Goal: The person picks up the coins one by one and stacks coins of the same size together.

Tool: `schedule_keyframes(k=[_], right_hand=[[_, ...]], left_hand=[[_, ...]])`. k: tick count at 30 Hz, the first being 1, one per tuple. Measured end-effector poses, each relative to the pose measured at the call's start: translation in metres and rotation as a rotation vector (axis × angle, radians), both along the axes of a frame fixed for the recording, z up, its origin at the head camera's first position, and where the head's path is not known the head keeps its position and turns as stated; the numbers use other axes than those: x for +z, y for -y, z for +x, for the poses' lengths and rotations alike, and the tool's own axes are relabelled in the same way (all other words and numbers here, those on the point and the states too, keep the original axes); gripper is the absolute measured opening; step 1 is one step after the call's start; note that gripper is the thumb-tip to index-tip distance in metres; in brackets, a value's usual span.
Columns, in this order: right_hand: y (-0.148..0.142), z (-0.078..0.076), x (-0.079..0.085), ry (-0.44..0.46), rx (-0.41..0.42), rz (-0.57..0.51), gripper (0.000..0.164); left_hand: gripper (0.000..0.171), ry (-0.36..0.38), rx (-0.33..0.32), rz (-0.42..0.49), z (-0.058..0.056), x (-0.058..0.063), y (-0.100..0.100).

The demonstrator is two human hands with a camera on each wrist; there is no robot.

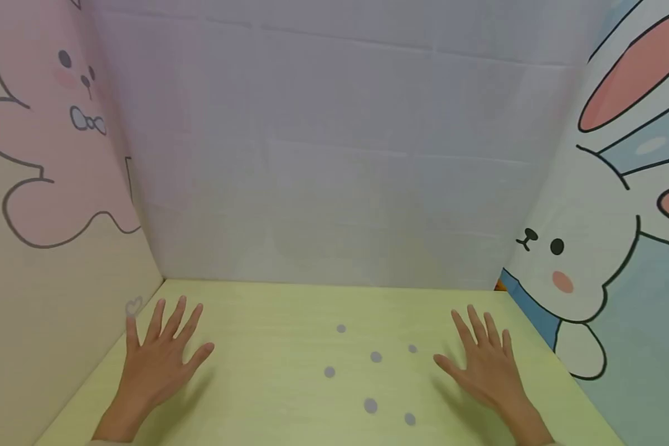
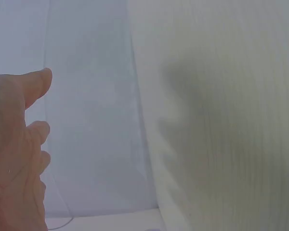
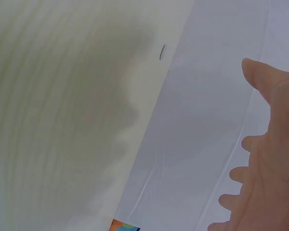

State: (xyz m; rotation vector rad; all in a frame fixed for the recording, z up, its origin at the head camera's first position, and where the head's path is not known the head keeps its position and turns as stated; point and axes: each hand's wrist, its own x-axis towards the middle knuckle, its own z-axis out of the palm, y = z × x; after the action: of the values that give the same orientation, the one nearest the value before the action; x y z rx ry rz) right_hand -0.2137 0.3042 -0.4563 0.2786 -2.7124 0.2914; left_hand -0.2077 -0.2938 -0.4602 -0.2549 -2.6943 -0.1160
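My left hand [image 1: 158, 365] is held over the left part of the pale yellow table [image 1: 267, 384], palm down with fingers spread straight. Over the right part, my right hand [image 1: 487, 365] has its fingers spread in the same way. Both hold nothing, and each casts a soft shadow on the tabletop. Several flat grey round spots [image 1: 370, 406] dot the table between the hands, nearer the right one. The left wrist view shows the left thumb [image 2: 36, 86] and fingertips apart from the table surface; the right thumb [image 3: 257, 77] also stands off it.
A creased whitish sheet [image 1: 334, 155] closes off the back of the table. On the left stands a cream wall panel [image 1: 44, 310] with a pink cartoon animal; on the right, a panel with a white cartoon rabbit [image 1: 585, 297]. A small orange patch [image 1: 500, 285] shows at the back right corner.
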Motion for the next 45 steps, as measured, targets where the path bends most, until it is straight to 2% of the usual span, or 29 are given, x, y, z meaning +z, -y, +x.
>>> schedule_keyframes(k=[5,12,17,23,25,29,35,41,45], right_hand=[[0.015,-0.003,0.006,0.01,0.028,-0.023,0.094],[0.038,-0.005,0.015,0.035,0.089,-0.11,0.087],[0.054,-0.006,0.022,0.105,0.155,-0.215,0.082],[0.07,-0.011,0.022,0.22,0.27,-0.389,0.072],[0.074,-0.013,0.021,0.252,0.304,-0.422,0.07],[0.081,-0.017,0.019,0.275,0.347,-0.44,0.065],[0.093,-0.02,0.014,0.303,0.391,-0.423,0.058],[0.107,-0.026,-0.001,0.315,0.487,-0.386,0.054],[0.117,-0.028,-0.01,0.324,0.524,-0.353,0.051]], left_hand=[[0.086,0.01,-0.029,0.023,-0.005,0.002,-0.014],[0.082,0.038,-0.094,0.096,-0.009,0.009,-0.041],[0.08,0.059,-0.152,0.146,-0.012,0.012,-0.059],[0.073,-0.001,-0.255,0.19,-0.016,0.006,-0.077],[0.071,-0.001,-0.287,0.213,-0.017,0.005,-0.083],[0.069,0.087,-0.331,0.279,-0.017,0.006,-0.095],[0.068,0.255,-0.353,0.386,-0.019,0.01,-0.108],[0.061,0.336,-0.318,0.458,-0.023,0.004,-0.121],[0.057,0.361,-0.314,0.464,-0.022,-0.002,-0.13]])
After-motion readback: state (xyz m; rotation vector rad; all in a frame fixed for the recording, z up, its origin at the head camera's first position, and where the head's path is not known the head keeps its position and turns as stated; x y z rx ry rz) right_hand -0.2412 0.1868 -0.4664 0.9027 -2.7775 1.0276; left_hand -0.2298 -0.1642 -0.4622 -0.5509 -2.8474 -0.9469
